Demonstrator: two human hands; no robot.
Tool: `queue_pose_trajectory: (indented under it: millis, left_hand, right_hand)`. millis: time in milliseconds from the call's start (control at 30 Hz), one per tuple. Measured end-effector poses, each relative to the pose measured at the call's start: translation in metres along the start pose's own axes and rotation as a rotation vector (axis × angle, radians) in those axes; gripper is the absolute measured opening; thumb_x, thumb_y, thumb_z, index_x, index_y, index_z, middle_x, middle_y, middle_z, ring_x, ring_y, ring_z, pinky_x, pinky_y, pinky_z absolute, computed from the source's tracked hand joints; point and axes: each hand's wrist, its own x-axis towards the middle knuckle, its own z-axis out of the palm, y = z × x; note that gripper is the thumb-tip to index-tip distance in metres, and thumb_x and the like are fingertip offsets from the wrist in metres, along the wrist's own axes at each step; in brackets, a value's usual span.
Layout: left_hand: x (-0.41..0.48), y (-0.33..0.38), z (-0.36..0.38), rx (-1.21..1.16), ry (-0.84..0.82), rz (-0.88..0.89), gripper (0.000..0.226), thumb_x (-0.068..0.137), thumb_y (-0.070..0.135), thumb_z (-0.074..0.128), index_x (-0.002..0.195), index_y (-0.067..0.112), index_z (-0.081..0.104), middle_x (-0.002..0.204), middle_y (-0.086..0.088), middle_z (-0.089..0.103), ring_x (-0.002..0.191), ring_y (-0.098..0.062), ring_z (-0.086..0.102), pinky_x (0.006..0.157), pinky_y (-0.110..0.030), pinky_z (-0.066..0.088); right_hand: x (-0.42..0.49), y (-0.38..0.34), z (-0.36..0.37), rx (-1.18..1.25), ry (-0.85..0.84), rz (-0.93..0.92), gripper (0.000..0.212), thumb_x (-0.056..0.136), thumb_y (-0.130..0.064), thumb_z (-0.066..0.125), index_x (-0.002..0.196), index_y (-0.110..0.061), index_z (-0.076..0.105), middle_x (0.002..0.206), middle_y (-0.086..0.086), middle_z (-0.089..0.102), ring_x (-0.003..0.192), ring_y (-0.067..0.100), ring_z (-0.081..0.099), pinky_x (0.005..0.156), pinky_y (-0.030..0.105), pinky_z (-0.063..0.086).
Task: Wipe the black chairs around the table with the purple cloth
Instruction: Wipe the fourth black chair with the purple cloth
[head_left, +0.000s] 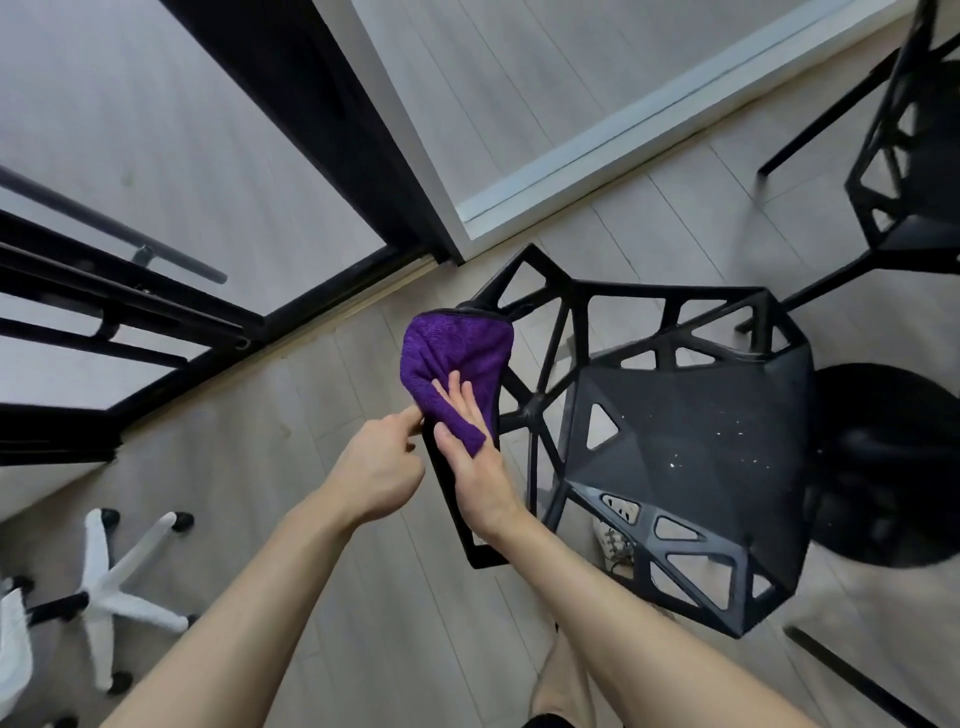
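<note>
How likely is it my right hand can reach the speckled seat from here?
Probably yes: the right hand presses the cloth on the backrest, and nothing lies between it and the seat beside it.

Pale wood-plank floor (322, 395), a black lattice chair (691, 431) stood on it, a second black chair (914, 171) beyond — upper right, a white castor base (111, 587) sat lower left, a round black base (883, 467) at right.
</note>
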Motion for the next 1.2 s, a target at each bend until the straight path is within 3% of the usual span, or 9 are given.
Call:
queue_pose_trajectory:
  millis: [233,333,500,733,800,867,933,1033,1200]
  left_hand:
    - [-0.003,0.011,0.001,0.095,-0.025,0.007,0.098,0.090,-0.004,0.042,0.171,0.045,0.017,0.159,0.004,0.056,0.136,-0.024,0.063,0.112,-0.031,0.050]
    - [-0.001,0.013,-0.006,0.117,-0.047,0.037,0.087,0.097,0.002,0.045,0.169,0.046,0.024,0.161,0.011,0.053,0.126,-0.018,0.068,0.103,-0.026,0.049]
    - [0.026,0.017,-0.021,0.168,0.165,0.079,0.038,0.110,0.041,0.044,0.139,0.042,0.069,0.135,0.009,0.074,0.127,-0.019,0.067,0.108,-0.039,0.055]
    - [0.104,0.067,0.002,-0.029,0.286,0.218,0.054,0.117,0.048,0.025,0.165,0.028,0.040,0.164,0.003,0.049,0.153,-0.019,0.042,0.126,-0.041,0.032]
    - [0.118,0.064,0.010,-0.032,0.309,0.285,0.052,0.116,0.048,0.025,0.162,0.032,0.045,0.157,0.004,0.058,0.147,-0.019,0.049,0.124,-0.043,0.037]
    - [0.123,0.059,0.014,-0.052,0.354,0.332,0.050,0.116,0.047,0.025,0.159,0.034,0.049,0.149,0.006,0.064,0.139,-0.015,0.055,0.119,-0.039,0.042]
    - [0.125,0.055,0.016,-0.081,0.380,0.356,0.050,0.116,0.046,0.026,0.159,0.035,0.050,0.145,0.013,0.064,0.134,-0.008,0.055,0.114,-0.033,0.042]
    - [0.129,0.053,0.016,-0.080,0.408,0.367,0.051,0.114,0.044,0.027,0.157,0.036,0.052,0.138,0.019,0.061,0.129,0.000,0.053,0.108,-0.023,0.040]
    - [0.133,0.047,0.016,-0.162,0.373,0.394,0.049,0.112,0.038,0.031,0.153,0.034,0.057,0.135,0.018,0.068,0.125,0.006,0.060,0.105,-0.016,0.043]
  right_hand:
    - [0.098,-0.018,-0.038,0.083,0.202,0.071,0.063,0.111,-0.051,0.034,0.170,-0.035,0.017,0.179,-0.014,0.000,0.164,0.007,-0.004,0.133,0.037,-0.001]
    - [0.142,-0.038,-0.084,0.362,0.350,0.319,0.083,0.103,-0.067,0.037,0.171,-0.023,0.020,0.175,0.004,0.026,0.161,0.027,0.023,0.133,0.049,0.015]
    - [0.117,-0.037,-0.144,0.839,0.518,0.296,0.052,0.112,-0.051,0.036,0.142,-0.014,0.054,0.148,0.018,0.058,0.130,0.032,0.060,0.119,0.054,0.042]
    - [0.075,0.006,-0.158,0.905,0.797,0.282,0.044,0.107,-0.052,0.055,0.131,-0.016,0.063,0.135,0.020,0.068,0.123,0.035,0.067,0.110,0.056,0.052]
    - [0.093,0.011,-0.155,0.810,0.781,0.273,0.041,0.107,-0.055,0.054,0.127,-0.020,0.061,0.123,0.013,0.068,0.119,0.029,0.066,0.115,0.051,0.047]
    - [0.118,0.011,-0.153,0.672,0.681,0.306,0.066,0.106,-0.063,0.048,0.154,-0.018,0.048,0.143,0.011,0.060,0.131,0.025,0.056,0.122,0.046,0.036]
    - [0.151,0.020,-0.149,0.509,0.589,0.371,0.087,0.103,-0.072,0.041,0.171,-0.024,0.016,0.172,0.006,0.030,0.157,0.028,0.031,0.130,0.053,0.021]
    - [0.187,0.035,-0.128,0.331,0.555,0.400,0.082,0.107,-0.067,0.032,0.170,-0.033,-0.009,0.180,0.002,-0.001,0.166,0.027,0.002,0.133,0.058,0.005]
    - [0.132,0.007,-0.066,0.407,0.317,0.137,0.086,0.097,-0.080,0.045,0.167,-0.034,0.027,0.157,-0.007,0.038,0.151,0.015,0.030,0.134,0.053,0.013]
